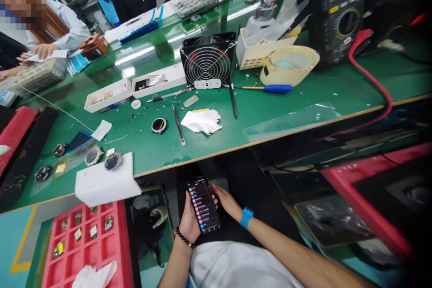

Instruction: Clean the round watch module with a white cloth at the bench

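A black smartphone [204, 207] with a lit, dark list on its screen is held low over my lap, below the bench edge. My left hand [191, 220] wraps it from the left side, with a beaded bracelet on the wrist. At the phone's upper right edge, my right hand [227, 200] has its fingers against the side; some fingertips are hidden. A blue band [246, 218] circles that wrist. On the bench ahead lie a round watch part [159, 125], tweezers [178, 126] and a crumpled white tissue [201, 121].
A small fan [206, 64], a blue-handled screwdriver [276, 88], a yellowish bowl [290, 65] and a multimeter [344, 13] stand along the green bench [232, 137]. Watches [112, 160] rest at left on white foam [104, 184]. Below is a red compartment tray [89, 252]. Other people work across the bench.
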### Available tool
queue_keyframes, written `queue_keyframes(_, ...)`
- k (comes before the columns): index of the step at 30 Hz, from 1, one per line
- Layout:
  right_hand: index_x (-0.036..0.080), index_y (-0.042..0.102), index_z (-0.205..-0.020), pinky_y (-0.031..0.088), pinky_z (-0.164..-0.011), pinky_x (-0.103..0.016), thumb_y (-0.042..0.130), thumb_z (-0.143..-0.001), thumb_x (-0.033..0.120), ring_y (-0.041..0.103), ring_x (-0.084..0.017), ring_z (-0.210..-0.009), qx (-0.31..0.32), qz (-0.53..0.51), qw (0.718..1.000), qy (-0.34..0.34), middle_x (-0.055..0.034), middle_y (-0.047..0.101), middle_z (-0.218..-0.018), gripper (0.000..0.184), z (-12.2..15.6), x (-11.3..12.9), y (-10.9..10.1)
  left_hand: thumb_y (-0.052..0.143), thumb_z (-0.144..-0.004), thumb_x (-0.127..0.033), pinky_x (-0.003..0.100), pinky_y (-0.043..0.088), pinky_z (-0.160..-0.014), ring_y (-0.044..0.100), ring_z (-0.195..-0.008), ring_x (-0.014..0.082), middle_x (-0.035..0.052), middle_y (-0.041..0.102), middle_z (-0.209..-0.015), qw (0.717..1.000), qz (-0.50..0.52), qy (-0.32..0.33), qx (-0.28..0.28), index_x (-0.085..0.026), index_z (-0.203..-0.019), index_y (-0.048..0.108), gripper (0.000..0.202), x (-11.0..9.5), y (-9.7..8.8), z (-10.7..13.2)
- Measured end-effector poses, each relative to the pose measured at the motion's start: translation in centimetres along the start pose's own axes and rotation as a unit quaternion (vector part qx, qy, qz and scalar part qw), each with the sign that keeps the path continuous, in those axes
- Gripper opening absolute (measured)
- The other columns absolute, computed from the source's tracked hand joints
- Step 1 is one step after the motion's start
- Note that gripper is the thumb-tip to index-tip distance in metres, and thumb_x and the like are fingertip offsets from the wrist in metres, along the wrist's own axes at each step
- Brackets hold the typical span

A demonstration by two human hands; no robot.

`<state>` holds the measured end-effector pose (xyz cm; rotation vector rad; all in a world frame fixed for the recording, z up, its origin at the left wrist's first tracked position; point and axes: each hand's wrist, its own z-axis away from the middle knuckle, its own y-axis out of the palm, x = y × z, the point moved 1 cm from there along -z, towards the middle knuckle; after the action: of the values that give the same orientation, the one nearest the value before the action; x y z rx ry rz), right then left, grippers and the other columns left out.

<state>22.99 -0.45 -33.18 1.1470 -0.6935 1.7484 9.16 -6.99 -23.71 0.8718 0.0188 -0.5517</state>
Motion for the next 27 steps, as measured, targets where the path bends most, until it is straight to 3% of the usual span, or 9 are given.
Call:
queue_keyframes(8, 0.021, 0.073, -0.11, 0.045, -0.108, -0.046, 0.036, -0.09, 0.074, 0.066, -0.027, -0.11, 0.02, -0.039, 0.998, 0.038, -0.0088, 0.073, -0.111, 0.067, 0.4, 0.3, -1.7, 0.047, -0.091, -0.065, 0.051, 0.042, -0.106, 0.063, -0.116, 0.0348, 0.0204, 0.069, -0.119, 1.0, -0.001, -0.015, 0.0, -0.008, -0.126, 0.063, 0.069, -0.3, 0.2, -0.5)
queue_keyframes(22, 0.021, 0.074, -0.108, 0.038, -0.113, -0.045, 0.034, -0.091, 0.073, 0.062, -0.027, -0.118, 0.028, 0.005, 0.999, 0.043, -0.0079, 0.071, -0.116, 0.067, 0.3, 1.6, -1.7, 0.049, -0.092, -0.062, 0.052, 0.042, -0.106, 0.063, -0.116, 0.0356, 0.0209, 0.068, -0.121, 1.0, 0.0, -0.016, -0.013, -0.008, -0.13, 0.061, 0.066, -0.6, -0.1, -0.9)
queue_keyframes(27, 0.021, 0.074, -0.108, 0.044, -0.109, -0.045, 0.031, -0.092, 0.073, 0.065, -0.027, -0.112, 0.024, 0.027, 0.999, 0.032, -0.0082, 0.073, -0.112, 0.069, 0.4, 2.4, -1.8, 0.049, -0.093, -0.061, 0.052, 0.043, -0.105, 0.063, -0.116, 0.0357, 0.0207, 0.068, -0.12, 1.0, -0.001, -0.023, -0.009, -0.009, -0.13, 0.061, 0.065, -0.7, -0.2, -1.2)
